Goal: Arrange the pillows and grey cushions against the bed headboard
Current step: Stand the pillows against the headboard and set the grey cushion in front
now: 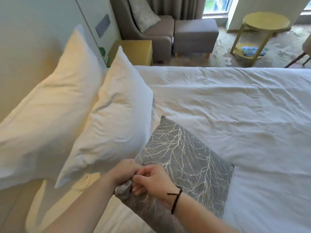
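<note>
Two white pillows lean toward the headboard (pixel 21 52) at the left: a large one (pixel 47 105) behind and a second (pixel 116 113) in front of it. A grey cushion (pixel 183 158) with a pale branch pattern stands tilted on the white duvet (pixel 235 118), close to the front pillow. My left hand (pixel 125 172) and my right hand (pixel 152 179) both grip the cushion's near left edge, fingers curled into the bunched fabric. A black cord circles my right wrist.
A yellow bedside table (pixel 134 51) stands past the pillows. Behind it are a grey armchair (pixel 151 31) holding a patterned cushion (pixel 143 12) and a grey footstool (pixel 195 36). A round yellow side table (pixel 264 22) stands by the window at the back right.
</note>
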Tool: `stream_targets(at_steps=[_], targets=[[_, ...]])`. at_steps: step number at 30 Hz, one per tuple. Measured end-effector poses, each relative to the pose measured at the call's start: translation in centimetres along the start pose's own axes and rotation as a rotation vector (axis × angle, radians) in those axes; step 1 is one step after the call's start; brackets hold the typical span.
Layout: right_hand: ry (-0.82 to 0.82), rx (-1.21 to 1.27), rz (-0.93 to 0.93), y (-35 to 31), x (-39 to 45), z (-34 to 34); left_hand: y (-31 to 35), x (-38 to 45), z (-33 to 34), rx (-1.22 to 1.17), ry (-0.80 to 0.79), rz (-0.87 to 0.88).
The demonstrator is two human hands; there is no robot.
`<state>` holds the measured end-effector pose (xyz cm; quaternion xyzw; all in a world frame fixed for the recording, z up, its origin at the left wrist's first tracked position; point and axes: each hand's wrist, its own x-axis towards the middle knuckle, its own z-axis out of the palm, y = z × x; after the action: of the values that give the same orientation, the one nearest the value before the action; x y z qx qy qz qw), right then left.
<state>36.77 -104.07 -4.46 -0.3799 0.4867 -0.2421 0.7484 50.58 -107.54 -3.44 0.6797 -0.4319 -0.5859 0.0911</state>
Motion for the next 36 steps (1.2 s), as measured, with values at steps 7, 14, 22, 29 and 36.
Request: stream_targets(at_steps=[7,14,22,29,36], targets=[[-0.051,-1.051,-0.267,-7.2,1.9,-10.3,-0.4,-2.1,2.6,-0.045,-0.037,0.079],[-0.529,-2.156,-0.181,-9.3,5.8,-11.7,-0.2,-3.9,5.4,0.174,0.027,0.186],[-0.404,-2.106,-0.364,-12.1,5.7,-11.8,0.9,-3.2,5.0,0.294,0.214,0.233],[-0.084,-2.149,-0.756,-24.8,3.3,-11.2,8.2,-5.1,1.4,0.201,0.418,0.553],[0.132,-1.943,-0.642,-27.3,9.3,-7.0,11.5,-1.4,-3.9,0.391,0.549,0.487]])
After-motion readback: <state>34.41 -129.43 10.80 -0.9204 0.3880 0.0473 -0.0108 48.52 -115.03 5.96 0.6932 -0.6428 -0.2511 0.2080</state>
